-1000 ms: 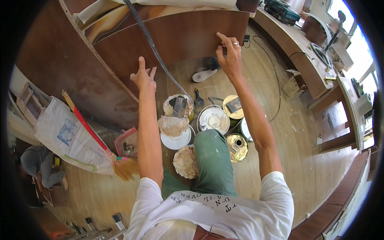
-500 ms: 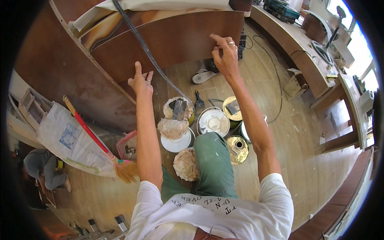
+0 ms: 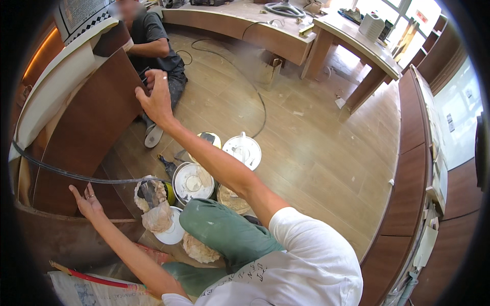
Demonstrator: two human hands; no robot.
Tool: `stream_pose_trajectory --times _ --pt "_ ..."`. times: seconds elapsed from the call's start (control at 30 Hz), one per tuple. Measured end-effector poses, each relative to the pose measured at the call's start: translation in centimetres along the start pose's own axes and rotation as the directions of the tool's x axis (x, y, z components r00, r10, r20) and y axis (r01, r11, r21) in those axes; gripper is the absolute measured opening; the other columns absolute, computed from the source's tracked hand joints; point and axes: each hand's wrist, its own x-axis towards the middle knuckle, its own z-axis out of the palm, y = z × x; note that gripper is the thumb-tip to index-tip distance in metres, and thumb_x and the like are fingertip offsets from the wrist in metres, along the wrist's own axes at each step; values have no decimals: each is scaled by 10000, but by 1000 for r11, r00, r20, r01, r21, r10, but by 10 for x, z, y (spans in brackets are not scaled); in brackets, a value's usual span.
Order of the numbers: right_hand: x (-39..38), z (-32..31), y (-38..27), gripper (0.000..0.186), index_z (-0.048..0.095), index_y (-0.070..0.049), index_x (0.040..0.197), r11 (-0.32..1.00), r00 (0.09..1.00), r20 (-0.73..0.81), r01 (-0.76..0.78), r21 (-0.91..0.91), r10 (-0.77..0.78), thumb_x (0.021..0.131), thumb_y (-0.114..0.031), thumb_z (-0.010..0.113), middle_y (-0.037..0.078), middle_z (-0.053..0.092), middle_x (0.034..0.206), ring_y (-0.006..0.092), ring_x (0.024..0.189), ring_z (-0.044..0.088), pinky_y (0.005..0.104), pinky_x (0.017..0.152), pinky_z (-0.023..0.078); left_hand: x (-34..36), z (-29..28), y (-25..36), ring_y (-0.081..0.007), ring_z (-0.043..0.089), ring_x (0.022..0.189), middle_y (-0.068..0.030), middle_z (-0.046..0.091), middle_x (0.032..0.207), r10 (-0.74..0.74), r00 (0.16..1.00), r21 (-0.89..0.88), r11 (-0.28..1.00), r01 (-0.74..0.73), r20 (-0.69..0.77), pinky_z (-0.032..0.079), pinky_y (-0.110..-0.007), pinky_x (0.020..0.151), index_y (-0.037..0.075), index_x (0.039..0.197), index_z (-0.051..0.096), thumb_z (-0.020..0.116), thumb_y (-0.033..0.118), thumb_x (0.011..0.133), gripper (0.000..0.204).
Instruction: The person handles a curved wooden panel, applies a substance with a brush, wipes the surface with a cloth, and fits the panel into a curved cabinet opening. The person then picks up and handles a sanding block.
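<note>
A curved reddish-brown wood panel [image 3: 97, 109] stands in front of me at the left. Close to its far right edge, my right hand [image 3: 157, 99] is raised with bent fingers, the thumb apart and nothing visible in it. My left hand [image 3: 89, 205] is low by the panel's near end, palm turned up and fingers spread, just under a dark hose [image 3: 76, 177] that crosses the panel. Whether either hand touches the panel, I cannot tell. Between my arms are several paint cans, among them a white-lidded can [image 3: 194, 182] and a white can [image 3: 242, 152].
A co-worker [image 3: 155, 46] in dark clothes is down beside the panel's far end. A dark brush [image 3: 166, 166] lies by the cans. Crumpled paper [image 3: 201, 248] is near my knee. A red-handled broom [image 3: 97, 279] lies lower left. A cable [image 3: 260, 97] runs across the floor toward a wooden counter [image 3: 245, 25].
My view has swung to the right, so the panel and cans now appear farther left. The co-worker's upper body has come into view. Both hands remain near the panel, and my left palm is turned up.
</note>
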Motion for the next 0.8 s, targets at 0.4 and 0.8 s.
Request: stream_pose_trajectory --times 0.4,0.8 --pt "26 -64 8 428 581 -24 1166 834 624 706 -545 87 334 832 -229 755 12 562 855 101 758 518 267 694 447 -25 -27 -20 -349 186 1448 -253 60 1564 -75 995 71 995 70 71 327 -426 1176 -104 1465 142 690 332 910 893" --pt "107 -294 -132 341 635 -44 1121 696 616 357 -698 -167 703 877 -264 725 -6 616 1037 94 994 537 255 877 436 -274 -36 8 -235 449 1288 -116 443 1435 -736 655 95 649 754 -170 363 -385 1100 50 1411 424 542 454 975 606"
